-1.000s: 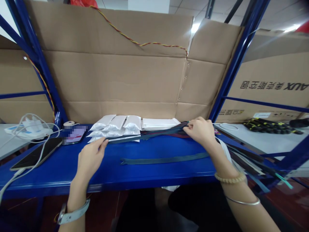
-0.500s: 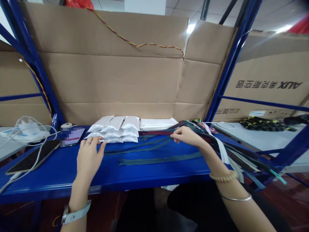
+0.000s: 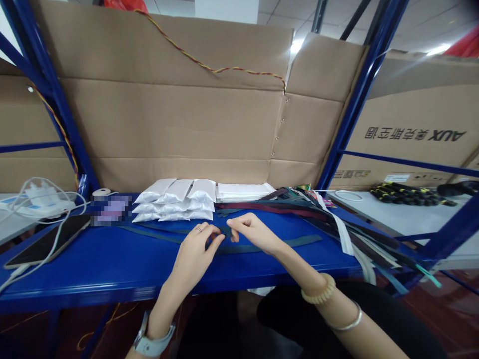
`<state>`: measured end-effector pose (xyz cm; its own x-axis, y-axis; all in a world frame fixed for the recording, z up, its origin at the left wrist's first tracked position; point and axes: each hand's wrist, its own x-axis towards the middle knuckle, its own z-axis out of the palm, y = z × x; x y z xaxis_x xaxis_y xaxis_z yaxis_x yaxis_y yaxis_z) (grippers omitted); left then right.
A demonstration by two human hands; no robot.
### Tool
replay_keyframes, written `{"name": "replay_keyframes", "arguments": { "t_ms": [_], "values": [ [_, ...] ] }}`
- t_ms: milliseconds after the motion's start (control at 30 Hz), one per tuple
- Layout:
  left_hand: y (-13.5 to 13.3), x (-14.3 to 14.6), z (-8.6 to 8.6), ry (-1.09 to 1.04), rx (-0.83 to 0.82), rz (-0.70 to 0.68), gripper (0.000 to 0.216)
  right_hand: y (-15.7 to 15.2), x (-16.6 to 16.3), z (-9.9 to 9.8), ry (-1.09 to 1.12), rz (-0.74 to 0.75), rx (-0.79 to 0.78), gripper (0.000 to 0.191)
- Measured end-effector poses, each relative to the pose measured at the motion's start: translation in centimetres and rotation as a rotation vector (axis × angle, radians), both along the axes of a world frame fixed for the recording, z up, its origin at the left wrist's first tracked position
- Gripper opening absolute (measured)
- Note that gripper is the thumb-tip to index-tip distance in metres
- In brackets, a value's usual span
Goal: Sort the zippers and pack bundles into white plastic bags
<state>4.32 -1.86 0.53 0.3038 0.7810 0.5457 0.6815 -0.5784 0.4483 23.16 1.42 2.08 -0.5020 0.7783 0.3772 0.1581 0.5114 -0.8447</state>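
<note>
My right hand (image 3: 254,232) is closed in a pinch on the end of a dark teal zipper (image 3: 157,235), whose strips trail left across the blue table. My left hand (image 3: 198,249) is right beside it, thumb and forefinger brought together at the same zipper end; the fingers hide much of the hold. A second dark teal zipper (image 3: 305,242) lies flat under and to the right of my hands. To the right, a heap of zippers (image 3: 329,215) in dark red, teal, black and white hangs over the table edge.
White filled packets (image 3: 174,202) are stacked at the back, with flat white sheets (image 3: 245,191) beside them. Two phones, one dark (image 3: 50,242), lie at the left with a white cable (image 3: 58,239). Cardboard (image 3: 179,124) and blue posts (image 3: 359,99) enclose the table.
My left hand has moved right and my right hand has moved left and nearer, so they now almost meet. The held zipper's end has come left with my right hand.
</note>
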Motion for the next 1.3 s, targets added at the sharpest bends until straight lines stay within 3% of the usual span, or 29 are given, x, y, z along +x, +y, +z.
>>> {"name": "replay_keyframes", "arguments": {
  "t_ms": [133, 400, 600, 767, 1033, 1300],
  "values": [
    [0.1, 0.2, -0.3, 0.005, 0.007, -0.009, 0.02, -0.1, -0.5, -0.5, 0.018, 0.03, -0.017, 0.05],
    [0.2, 0.3, -0.7, 0.076, 0.087, 0.062, 0.022, 0.3, -0.9, -1.5, 0.146, -0.045, -0.043, 0.04],
    [0.1, 0.1, -0.5, 0.299, 0.115, 0.1, 0.022, 0.2, -0.7, -0.9, -0.029, -0.09, 0.095, 0.03],
    [0.4, -0.8, -0.1, 0.351, 0.142, 0.121, 0.021, 0.5, 0.4, -0.1, -0.074, -0.127, 0.159, 0.025],
    [1.2, -5.4, 0.9, 0.256, 0.057, 0.287, 0.022, 1.4, 6.3, 3.3, 0.043, -0.302, 0.136, 0.029],
    [1.3, -9.6, 1.7, 0.253, -0.01, 0.449, 0.023, 0.1, 15.8, 6.1, 0.183, -0.807, 0.206, 0.043]
  ]
}}
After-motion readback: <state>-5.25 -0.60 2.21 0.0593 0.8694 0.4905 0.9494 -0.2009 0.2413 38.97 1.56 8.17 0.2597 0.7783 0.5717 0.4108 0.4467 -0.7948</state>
